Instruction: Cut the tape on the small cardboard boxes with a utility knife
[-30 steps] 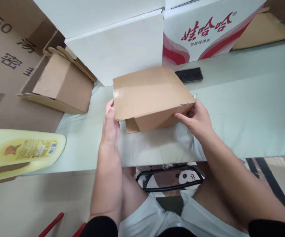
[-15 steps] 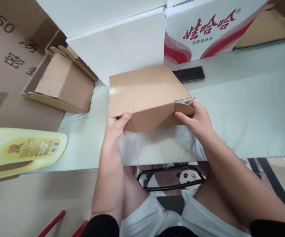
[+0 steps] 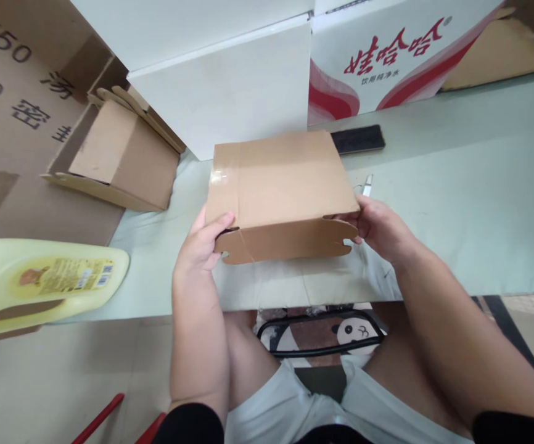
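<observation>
1. Pale green worktop (image 3: 456,203) with a cluttered back edge: white panel (image 3: 230,92), red-and-white printed carton (image 3: 387,61), and a black phone (image 3: 358,139) lying flat just behind the box. An open brown carton (image 3: 114,154) is at left, and a yellow jug (image 3: 40,283) lies on its side at near left.
2. Small cardboard box (image 3: 280,179) is centred near the worktop's front edge, square to the person. Can't tell if it's resting or slightly lifted.
3. Its front flap (image 3: 290,240) is folded down over the near face. Gripping both corners likely keeps it flush and the box square.
4. Left hand (image 3: 200,243): thumb over the near-left corner, fingers curled beneath, forearm rising straight from the lap.
5. Right hand (image 3: 380,228): fingers wrapped round the near-right corner, forearm angled in from the right.
6. Hands are apart, each clamped on one end of the box.
</observation>
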The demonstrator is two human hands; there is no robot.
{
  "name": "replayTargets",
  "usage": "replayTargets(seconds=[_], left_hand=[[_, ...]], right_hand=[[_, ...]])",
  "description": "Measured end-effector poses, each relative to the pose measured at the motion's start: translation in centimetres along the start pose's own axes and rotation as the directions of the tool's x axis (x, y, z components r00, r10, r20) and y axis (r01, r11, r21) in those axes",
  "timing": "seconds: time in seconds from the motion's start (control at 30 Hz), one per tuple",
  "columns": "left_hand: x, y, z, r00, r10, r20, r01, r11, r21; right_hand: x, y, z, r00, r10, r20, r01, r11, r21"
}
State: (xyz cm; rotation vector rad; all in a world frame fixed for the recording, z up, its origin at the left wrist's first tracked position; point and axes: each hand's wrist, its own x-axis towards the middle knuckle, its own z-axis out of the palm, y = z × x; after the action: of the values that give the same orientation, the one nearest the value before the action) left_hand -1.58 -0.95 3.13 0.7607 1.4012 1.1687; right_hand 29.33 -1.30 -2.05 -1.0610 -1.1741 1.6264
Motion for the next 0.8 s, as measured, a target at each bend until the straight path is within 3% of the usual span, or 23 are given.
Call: replayTargets(seconds=[0.13,0.37,0.43,0.5,0.57,0.6,0.7,0.8], left_hand=[[-0.3,-0.3,-0.6,0.987,-0.076,0.144,0.063,0.994,0.092],[-0.2,-0.9,-2.2,0.891,-0.028,0.454,-0.045,0.988,0.15],[0.7,-1.0,-2.5,0.901,0.038,0.431,-0.073,0.995,0.064],[1.8,-1.3,-2.7,0.937,0.188,0.294,-0.188,0.982,-0.028],[3.0,-1.8,-2.8,0.924,0.351,0.152,-0.355,0.935,0.0],[3.5,-2.2,-2.8,0.904,0.406,0.135,-0.417,0.907,0.063],[4.3,-3.0,-2.5,0.854,0.441,0.278,-0.509,0.818,0.268],[4.0,-3.5,-2.0,0.806,0.395,0.44,-0.561,0.747,0.357]], right_hand=[[0.0,-0.7,0.2,0.99,0.046,-0.135,-0.022,0.984,0.175],[-0.4,-2.0,0.1,0.949,0.209,-0.237,-0.133,0.945,0.299],[-0.7,-2.3,0.0,0.952,0.218,-0.214,-0.139,0.933,0.332],[-1.0,-2.6,0.0,0.961,0.214,-0.177,-0.14,0.924,0.356],[-1.3,-2.8,0.0,0.968,0.215,-0.133,-0.154,0.919,0.364],[-1.5,-2.8,0.0,0.97,0.219,-0.108,-0.167,0.916,0.364],[-2.0,-2.8,0.0,0.973,0.229,-0.035,-0.2,0.907,0.371],[-2.3,-2.7,0.1,0.978,0.21,0.015,-0.199,0.895,0.4]])
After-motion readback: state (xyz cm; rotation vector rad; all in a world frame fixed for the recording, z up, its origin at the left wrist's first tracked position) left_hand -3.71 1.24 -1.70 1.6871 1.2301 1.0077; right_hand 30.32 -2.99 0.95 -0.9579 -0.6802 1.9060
